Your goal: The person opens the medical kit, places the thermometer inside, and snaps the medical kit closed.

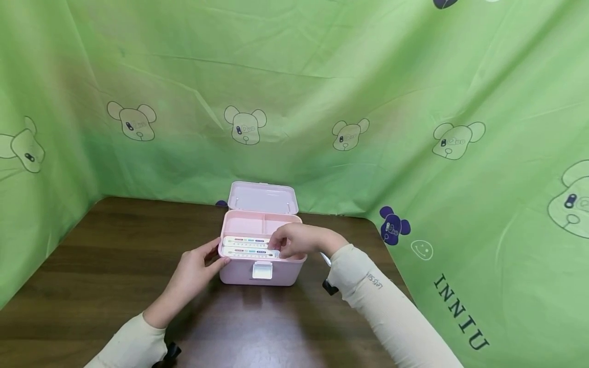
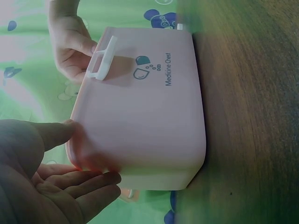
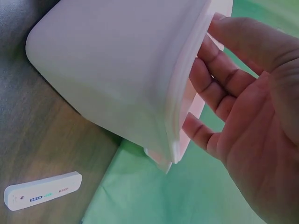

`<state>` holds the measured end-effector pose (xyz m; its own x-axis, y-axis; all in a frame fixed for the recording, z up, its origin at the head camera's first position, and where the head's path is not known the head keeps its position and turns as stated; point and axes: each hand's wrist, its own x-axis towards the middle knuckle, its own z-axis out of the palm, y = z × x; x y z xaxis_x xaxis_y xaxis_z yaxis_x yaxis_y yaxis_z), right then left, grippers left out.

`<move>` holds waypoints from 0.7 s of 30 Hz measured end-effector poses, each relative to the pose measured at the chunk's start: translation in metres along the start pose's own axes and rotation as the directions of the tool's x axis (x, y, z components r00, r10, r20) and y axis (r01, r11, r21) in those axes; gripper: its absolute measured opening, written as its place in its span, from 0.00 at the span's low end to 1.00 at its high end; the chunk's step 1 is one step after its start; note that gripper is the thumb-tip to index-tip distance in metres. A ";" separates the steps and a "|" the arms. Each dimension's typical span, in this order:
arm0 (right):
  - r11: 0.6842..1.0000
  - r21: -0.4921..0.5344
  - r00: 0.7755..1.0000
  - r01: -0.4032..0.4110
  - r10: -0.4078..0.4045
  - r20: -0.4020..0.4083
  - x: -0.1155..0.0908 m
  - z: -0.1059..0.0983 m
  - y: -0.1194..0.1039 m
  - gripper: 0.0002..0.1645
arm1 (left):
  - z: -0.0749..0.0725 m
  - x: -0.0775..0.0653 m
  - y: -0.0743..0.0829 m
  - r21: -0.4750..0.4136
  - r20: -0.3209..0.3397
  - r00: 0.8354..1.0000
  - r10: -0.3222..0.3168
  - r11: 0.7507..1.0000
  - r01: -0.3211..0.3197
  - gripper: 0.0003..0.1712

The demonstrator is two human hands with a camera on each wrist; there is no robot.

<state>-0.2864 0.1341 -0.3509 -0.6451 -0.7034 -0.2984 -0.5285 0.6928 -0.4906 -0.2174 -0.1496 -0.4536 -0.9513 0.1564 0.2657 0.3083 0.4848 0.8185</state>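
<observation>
While two white cases (image 1: 246,254) are lying in the pink box's (image 1: 239,273) near compartment, handling them lightly against a steadied box is looking safest. The left hand (image 1: 195,268) is touching the near left corner, fingers loosely extended; the right hand (image 1: 299,239) is reaching over their right ends; whether it is pinching one, I cannot tell.
</observation>
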 end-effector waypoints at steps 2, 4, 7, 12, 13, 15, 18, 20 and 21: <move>1.000 0.004 1.000 -0.010 0.010 0.006 0.000 0.001 -0.001 0.14 | 0.000 -0.001 0.000 0.000 0.004 1.000 0.000 1.000 0.000 0.35; 1.000 0.018 1.000 -0.022 0.022 0.002 0.000 0.002 -0.001 0.14 | -0.001 -0.001 0.001 0.000 0.007 1.000 -0.001 1.000 0.001 0.35; 1.000 0.021 1.000 -0.021 0.021 -0.017 0.001 0.004 -0.001 0.15 | -0.002 -0.001 0.001 0.006 0.004 1.000 -0.006 1.000 0.006 0.36; 1.000 -0.024 0.999 0.009 -0.010 -0.044 0.003 0.005 -0.001 0.16 | -0.003 -0.001 0.001 0.012 0.000 1.000 -0.010 1.000 0.010 0.36; 0.999 -0.033 0.999 0.014 -0.015 -0.048 0.003 0.006 -0.001 0.17 | -0.003 -0.001 0.000 0.011 0.001 1.000 -0.009 1.000 0.008 0.36; 0.999 -0.041 0.998 0.023 -0.025 -0.059 0.002 0.006 0.000 0.18 | -0.003 -0.001 0.000 0.007 0.002 1.000 -0.005 1.000 0.005 0.36; 0.998 -0.054 0.995 0.037 -0.041 -0.086 -0.001 0.007 0.002 0.18 | -0.002 -0.001 0.000 0.000 -0.002 1.000 0.004 1.000 -0.004 0.35; 0.997 -0.063 0.992 0.049 -0.056 -0.115 -0.004 0.008 0.004 0.18 | -0.001 -0.001 0.001 -0.005 -0.006 1.000 0.010 1.000 -0.010 0.34; 0.996 -0.070 0.989 0.054 -0.062 -0.133 -0.005 0.008 0.006 0.17 | 0.000 0.000 0.001 -0.007 -0.006 1.000 0.014 1.000 -0.014 0.33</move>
<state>-0.2817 0.1407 -0.3586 -0.6783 -0.7180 -0.1560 -0.5994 0.6635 -0.4478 -0.2166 -0.1494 -0.4524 -0.9467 0.1585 0.2803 0.3220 0.4764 0.8181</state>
